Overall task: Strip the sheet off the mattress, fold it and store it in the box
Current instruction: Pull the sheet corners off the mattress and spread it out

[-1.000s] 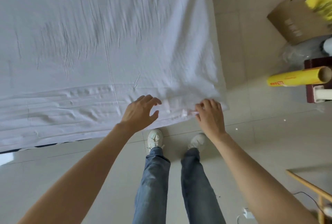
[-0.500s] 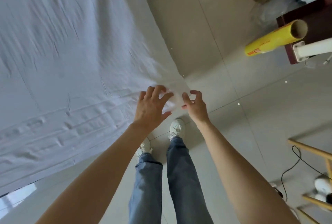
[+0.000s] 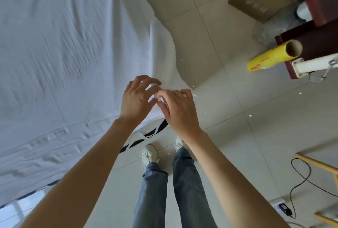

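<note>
Both hands, left hand (image 3: 136,97) and right hand (image 3: 178,110), fingers pinching the sheet (image 3: 73,44) corner, cardboard box (image 3: 256,2) toward two o'clock.

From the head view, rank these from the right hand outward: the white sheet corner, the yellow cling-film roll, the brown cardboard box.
1. White sheet corner: at the right hand, pinched at its fingertips.
2. Yellow cling-film roll: off to the right, leaning by the dark red furniture.
3. Brown cardboard box: farthest, upper right.

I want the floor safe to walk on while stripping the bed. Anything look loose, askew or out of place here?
Yes. A yellow roll lies on the floor tiles beside the dark cabinet, and a black cable trails loose at lower right. The sheet corner is lifted, baring a black-striped edge beneath.
</note>
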